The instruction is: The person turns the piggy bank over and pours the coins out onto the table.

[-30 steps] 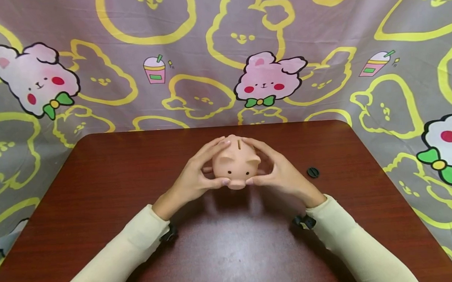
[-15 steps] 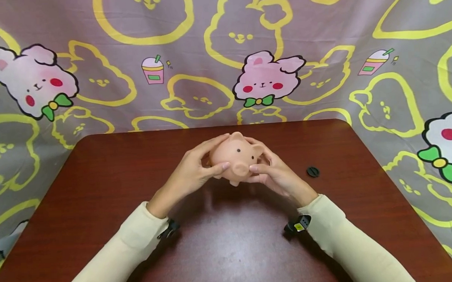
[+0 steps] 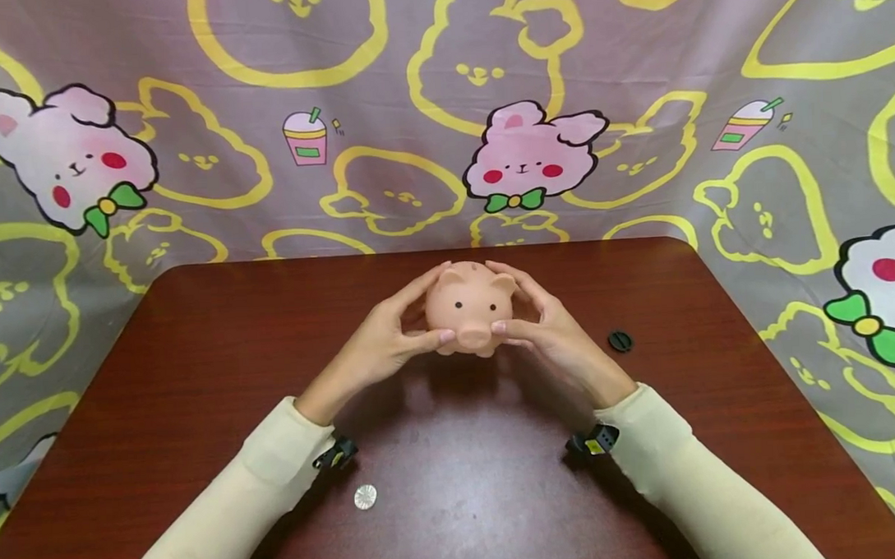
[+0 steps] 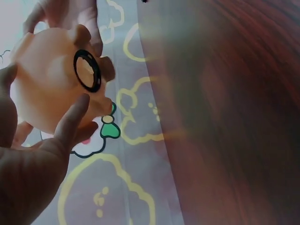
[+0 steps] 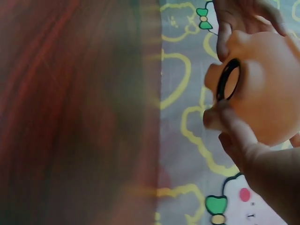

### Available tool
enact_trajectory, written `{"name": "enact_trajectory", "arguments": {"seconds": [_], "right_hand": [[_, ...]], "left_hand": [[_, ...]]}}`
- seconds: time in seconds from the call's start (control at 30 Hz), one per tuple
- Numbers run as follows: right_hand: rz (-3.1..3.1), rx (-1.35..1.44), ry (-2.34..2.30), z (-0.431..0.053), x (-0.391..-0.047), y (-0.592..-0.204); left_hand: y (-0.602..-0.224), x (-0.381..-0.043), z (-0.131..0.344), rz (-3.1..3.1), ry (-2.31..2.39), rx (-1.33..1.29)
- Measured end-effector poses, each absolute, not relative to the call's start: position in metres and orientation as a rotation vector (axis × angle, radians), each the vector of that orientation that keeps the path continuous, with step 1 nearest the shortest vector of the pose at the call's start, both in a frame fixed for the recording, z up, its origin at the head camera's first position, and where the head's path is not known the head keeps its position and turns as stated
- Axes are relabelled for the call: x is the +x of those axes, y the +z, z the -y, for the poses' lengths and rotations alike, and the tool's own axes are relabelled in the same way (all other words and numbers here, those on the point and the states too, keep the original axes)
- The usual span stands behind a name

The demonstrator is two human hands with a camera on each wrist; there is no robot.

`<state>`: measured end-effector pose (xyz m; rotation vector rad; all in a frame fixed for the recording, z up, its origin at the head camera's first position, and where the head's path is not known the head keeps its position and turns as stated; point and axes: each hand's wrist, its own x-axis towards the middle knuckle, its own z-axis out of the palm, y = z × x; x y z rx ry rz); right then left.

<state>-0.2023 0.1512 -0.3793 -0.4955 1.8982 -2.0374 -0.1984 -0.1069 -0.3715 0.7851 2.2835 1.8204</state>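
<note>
A pink piggy bank (image 3: pixel 472 299) is held above the table between both hands, its snout toward me. My left hand (image 3: pixel 381 341) grips its left side, thumb beside the snout and fingers reaching round the back. On the other side my right hand (image 3: pixel 564 337) holds it the same way, thumb tip at the snout. Underneath, both wrist views show a black-rimmed round hole (image 4: pixel 88 70) between the stubby feet. A silver coin (image 3: pixel 365 497) lies on the tabletop near my left wrist. To the right rests a round black plug (image 3: pixel 620 341).
The dark red-brown wooden table (image 3: pixel 220 345) has rounded far corners. A cartoon-printed curtain (image 3: pixel 382 93) hangs close behind it and along both sides. Black wrist cameras (image 3: pixel 595 443) sit under the sleeve cuffs.
The piggy bank first tips back, snout rising and its top slot turning away, then is levelled sideways. The coin has appeared on the table near my left wrist. The black plug stays put.
</note>
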Motion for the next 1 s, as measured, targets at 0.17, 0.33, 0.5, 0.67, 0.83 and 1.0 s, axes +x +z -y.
{"name": "enact_trajectory", "arguments": {"seconds": [0.17,0.33,0.5,0.67,0.83,1.0], "right_hand": [[-2.206,-0.63,-1.889,-0.149,-0.203,-0.369],[-2.366,-0.802,-1.782,-0.144,-0.201,-0.36],[-2.49,-0.877,-1.664,-0.14,-0.197,-0.357],[-2.574,-0.894,-1.59,-0.139,-0.195,-0.355],[-2.545,-0.882,-1.611,-0.139,-0.196,-0.355],[-2.365,-0.754,-1.785,-0.142,-0.202,-0.362]], "left_hand": [[-0.377,-0.202,0.11,-2.242,1.824,0.776],[-0.384,-0.205,0.111,-2.258,1.825,0.78],[-0.39,-0.207,0.111,-2.249,1.835,0.791],[-0.392,-0.207,0.111,-2.254,1.825,0.793],[-0.392,-0.207,0.111,-2.24,1.827,0.786],[-0.393,-0.206,0.112,-2.302,1.8,0.756]]}}
